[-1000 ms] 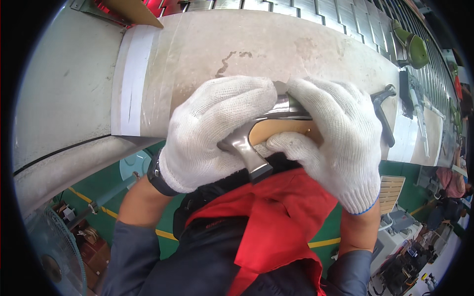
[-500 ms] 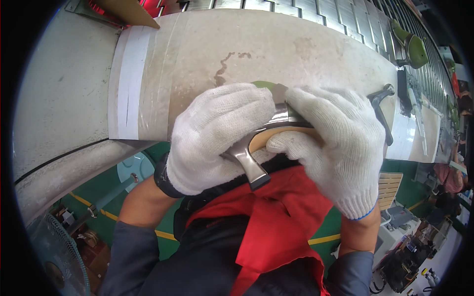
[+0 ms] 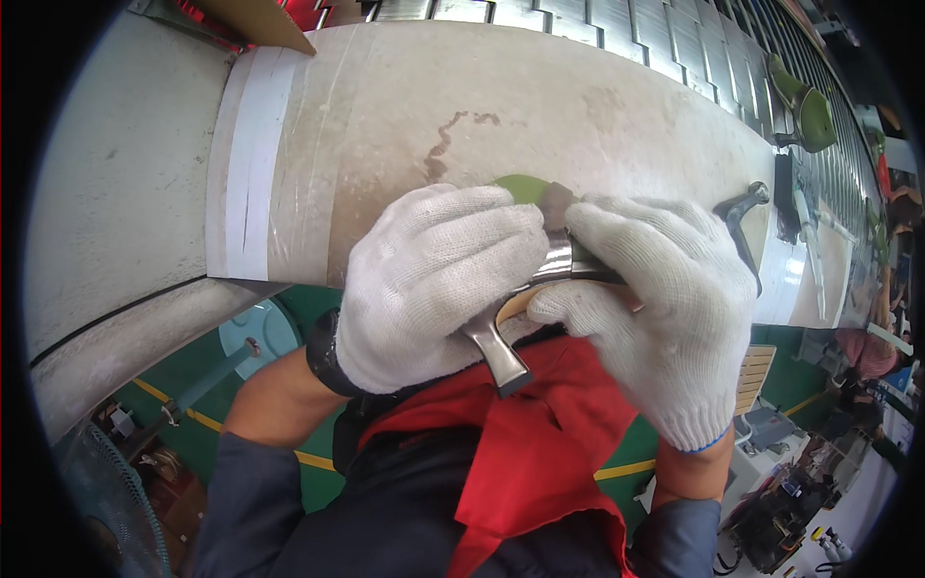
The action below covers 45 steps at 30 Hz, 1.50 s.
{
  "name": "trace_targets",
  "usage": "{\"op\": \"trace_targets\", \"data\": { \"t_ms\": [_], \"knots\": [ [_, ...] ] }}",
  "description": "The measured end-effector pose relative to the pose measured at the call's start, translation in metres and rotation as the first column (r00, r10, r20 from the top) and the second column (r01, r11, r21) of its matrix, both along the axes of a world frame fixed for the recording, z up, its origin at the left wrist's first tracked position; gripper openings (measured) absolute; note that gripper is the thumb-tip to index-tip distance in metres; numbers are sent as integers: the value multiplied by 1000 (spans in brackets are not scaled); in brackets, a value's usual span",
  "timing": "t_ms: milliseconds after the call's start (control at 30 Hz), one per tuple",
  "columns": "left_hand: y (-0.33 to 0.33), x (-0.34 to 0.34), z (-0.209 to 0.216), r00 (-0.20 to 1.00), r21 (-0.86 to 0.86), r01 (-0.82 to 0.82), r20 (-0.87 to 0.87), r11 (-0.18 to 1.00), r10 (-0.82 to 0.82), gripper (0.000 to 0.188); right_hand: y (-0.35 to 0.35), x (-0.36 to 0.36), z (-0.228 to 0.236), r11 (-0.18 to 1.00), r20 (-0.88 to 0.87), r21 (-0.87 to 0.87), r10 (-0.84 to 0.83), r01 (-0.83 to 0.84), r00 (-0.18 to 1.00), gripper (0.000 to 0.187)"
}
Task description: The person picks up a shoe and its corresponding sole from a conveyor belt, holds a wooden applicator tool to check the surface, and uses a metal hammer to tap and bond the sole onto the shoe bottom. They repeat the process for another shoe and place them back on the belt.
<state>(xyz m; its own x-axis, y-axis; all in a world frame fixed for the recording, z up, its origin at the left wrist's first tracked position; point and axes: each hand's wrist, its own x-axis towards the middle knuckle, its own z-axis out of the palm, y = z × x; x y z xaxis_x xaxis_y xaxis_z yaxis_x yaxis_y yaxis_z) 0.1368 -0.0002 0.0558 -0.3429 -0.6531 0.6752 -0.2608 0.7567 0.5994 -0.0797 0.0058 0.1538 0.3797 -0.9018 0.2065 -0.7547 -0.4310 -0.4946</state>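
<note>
A heeled shoe (image 3: pixel 500 355) with a dark metallic heel, a tan inside and a green part at its far end is held between both gloved hands, its heel toward my body. My left hand (image 3: pixel 434 279), in a white knitted glove, is closed around the heel side, fingers laid over the top. My right hand (image 3: pixel 665 284), gloved likewise, grips the other side, with the thumb against the tan inside and the fingers on the outer face. Much of the shoe is hidden by the gloves.
The worktable (image 3: pixel 540 106) has a stained, taped covering. Near its right end lie a dark metal tool (image 3: pixel 740 220) and a slim pale stick-like tool (image 3: pixel 811 246). A green shoe (image 3: pixel 815 120) rests on the slatted metal conveyor (image 3: pixel 636 43). Cardboard (image 3: pixel 260 21) stands far left.
Both hands and the shoe sit slightly lower in the picture, and the shoe has tilted a little. More of its green end shows, and less of its tan inside.
</note>
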Motion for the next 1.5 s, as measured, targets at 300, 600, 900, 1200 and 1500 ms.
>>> {"op": "trace_targets", "data": {
  "t_ms": [300,600,900,1200,1500],
  "knots": [
    [7,-11,-1,999,-9,-53,2,999,53,54,-18,3,28,860,-123,493,-79,130,989,51],
    [18,-20,-13,987,-95,-140,61,986,146,59,12,-12,-10,991,-188,-135,-30,4,982,69],
    [27,-36,-15,942,-153,-171,266,973,207,79,-12,-13,6,1000,-258,28,18,-11,966,50],
    [-6,-37,32,934,197,16,348,980,-85,75,32,-117,-80,802,185,-268,-502,534,845,41],
    [-14,-54,39,971,474,33,193,880,-141,67,26,-141,-88,798,19,-364,-508,480,861,45]
  ]
}}
